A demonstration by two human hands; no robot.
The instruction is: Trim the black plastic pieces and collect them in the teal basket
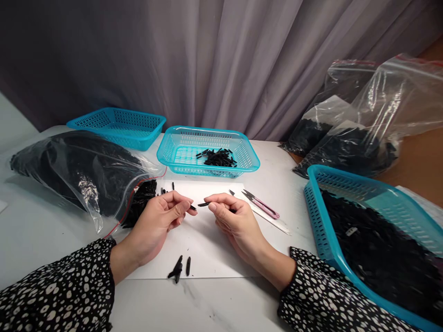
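My left hand (157,226) pinches a small slender black piece (193,208) between thumb and fingers, its tip poking out to the right. Facing it across a narrow gap, my right hand (238,226) grips another thin black piece (202,204) at the fingertips. Something dark also shows by the curled fingers of that hand, too hidden to name. Both hands are above a white sheet of paper (207,258). Several loose black pieces (178,268) lie near the sheet's front edge. Beside my left hand, a heap of black pieces (140,203) spills from a zip bag (83,170).
Pink-handled thread snips (261,204) and a thin white-handled tool (273,220) lie right of my right hand. A blue basket (207,170) behind holds a small black pile. Another blue basket (148,138) stands back left. A fuller one (320,230) is at right, near filled plastic bags (367,115).
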